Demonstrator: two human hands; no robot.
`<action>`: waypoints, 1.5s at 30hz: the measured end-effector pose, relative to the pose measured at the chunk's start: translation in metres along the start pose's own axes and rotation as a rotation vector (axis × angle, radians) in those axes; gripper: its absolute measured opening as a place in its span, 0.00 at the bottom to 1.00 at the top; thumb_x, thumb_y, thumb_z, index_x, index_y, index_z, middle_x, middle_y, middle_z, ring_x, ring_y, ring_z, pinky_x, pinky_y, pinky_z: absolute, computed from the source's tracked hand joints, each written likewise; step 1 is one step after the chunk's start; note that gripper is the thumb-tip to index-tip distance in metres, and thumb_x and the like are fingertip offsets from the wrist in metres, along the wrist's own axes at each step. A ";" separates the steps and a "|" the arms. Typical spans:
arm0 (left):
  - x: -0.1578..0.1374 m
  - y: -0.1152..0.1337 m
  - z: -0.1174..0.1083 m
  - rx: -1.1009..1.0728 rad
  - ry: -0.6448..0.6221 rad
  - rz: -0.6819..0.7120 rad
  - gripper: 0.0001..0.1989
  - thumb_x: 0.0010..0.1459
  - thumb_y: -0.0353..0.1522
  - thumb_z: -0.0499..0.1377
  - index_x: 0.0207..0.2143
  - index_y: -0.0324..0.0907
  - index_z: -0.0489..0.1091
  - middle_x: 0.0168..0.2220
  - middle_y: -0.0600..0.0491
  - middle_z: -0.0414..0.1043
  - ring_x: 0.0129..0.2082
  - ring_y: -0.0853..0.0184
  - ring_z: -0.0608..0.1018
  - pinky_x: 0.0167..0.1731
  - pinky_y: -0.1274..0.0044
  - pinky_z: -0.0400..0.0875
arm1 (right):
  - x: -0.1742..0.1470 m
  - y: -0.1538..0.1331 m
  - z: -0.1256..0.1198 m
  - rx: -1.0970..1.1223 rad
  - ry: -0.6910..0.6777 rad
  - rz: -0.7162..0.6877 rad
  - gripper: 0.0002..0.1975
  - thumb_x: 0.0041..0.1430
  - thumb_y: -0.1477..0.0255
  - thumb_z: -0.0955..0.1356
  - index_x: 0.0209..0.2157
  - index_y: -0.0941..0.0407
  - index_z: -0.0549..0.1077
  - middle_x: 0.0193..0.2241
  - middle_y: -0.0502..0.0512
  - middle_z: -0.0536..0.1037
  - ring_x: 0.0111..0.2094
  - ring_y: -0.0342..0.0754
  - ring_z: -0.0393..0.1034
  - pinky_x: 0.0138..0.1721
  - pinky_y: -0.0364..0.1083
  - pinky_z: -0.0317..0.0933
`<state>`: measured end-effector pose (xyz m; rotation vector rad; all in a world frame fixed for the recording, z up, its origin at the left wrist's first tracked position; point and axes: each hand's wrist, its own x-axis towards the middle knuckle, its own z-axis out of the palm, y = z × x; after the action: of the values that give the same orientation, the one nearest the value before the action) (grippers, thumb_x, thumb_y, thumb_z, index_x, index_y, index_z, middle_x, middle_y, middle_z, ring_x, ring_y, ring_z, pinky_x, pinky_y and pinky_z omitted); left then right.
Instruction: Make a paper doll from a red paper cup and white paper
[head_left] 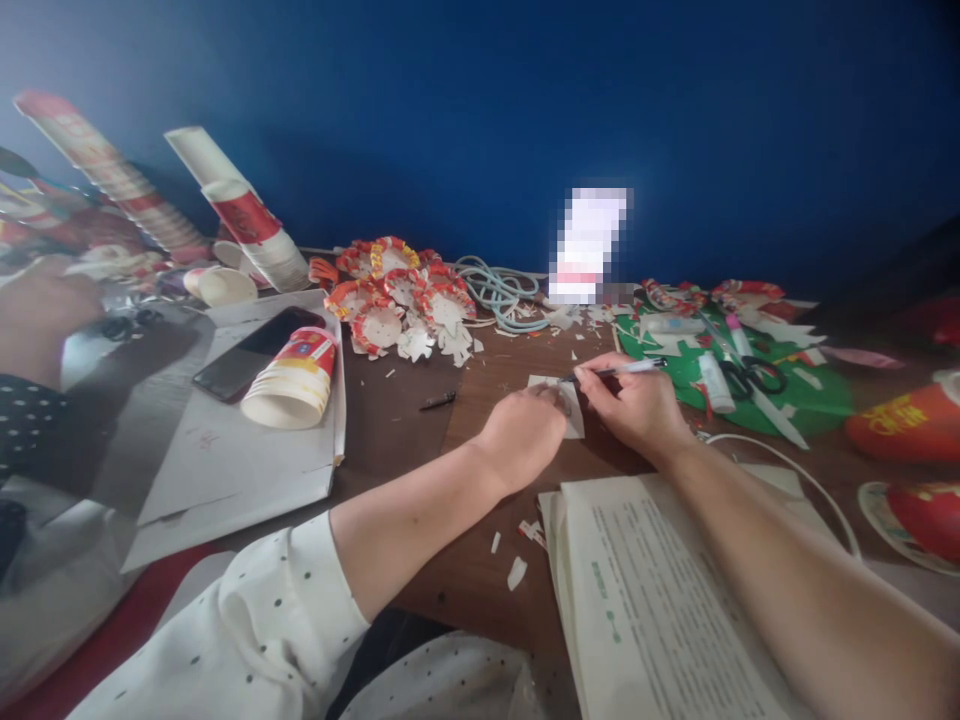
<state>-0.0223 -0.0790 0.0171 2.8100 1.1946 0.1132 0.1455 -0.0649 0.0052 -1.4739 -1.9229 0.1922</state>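
On the brown table lies a small white piece of paper (575, 424). My left hand (525, 435) rests on it with curled fingers, pressing it down; the fingertips are partly hidden. My right hand (637, 410) is closed around a pen (628, 369), whose tip points left at the paper, close to my left fingers. Whether the tip touches the paper I cannot tell. To the left of my left hand is a black pen cap (437, 401). Below my right forearm lies a stack of printed sheets (630, 590).
Scissors (750, 378) and a glue stick (716, 383) lie on a green round mat (817, 400). Paper-cup cutouts (405, 300), a coiled cable (502, 295) and a lit phone (589, 245) stand behind. At left are stacked cups (289, 380) and another person's hand (49, 310).
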 end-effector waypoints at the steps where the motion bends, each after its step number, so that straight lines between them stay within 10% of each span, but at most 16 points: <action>1: 0.000 0.000 0.000 0.001 -0.003 -0.002 0.14 0.59 0.23 0.49 0.43 0.32 0.70 0.47 0.40 0.72 0.48 0.60 0.74 0.45 0.72 0.70 | 0.000 0.001 0.000 -0.001 0.010 -0.013 0.11 0.58 0.65 0.64 0.32 0.56 0.74 0.31 0.54 0.80 0.32 0.48 0.74 0.34 0.45 0.65; 45: -0.006 0.004 0.006 0.141 0.131 0.016 0.11 0.59 0.26 0.50 0.38 0.36 0.72 0.40 0.45 0.72 0.41 0.60 0.69 0.43 0.67 0.60 | 0.000 0.000 -0.002 -0.002 0.022 -0.068 0.10 0.58 0.67 0.65 0.29 0.56 0.74 0.29 0.54 0.79 0.31 0.48 0.74 0.33 0.44 0.64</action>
<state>-0.0227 -0.0861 0.0117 2.9763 1.2534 0.2254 0.1464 -0.0655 0.0067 -1.4042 -1.9526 0.1420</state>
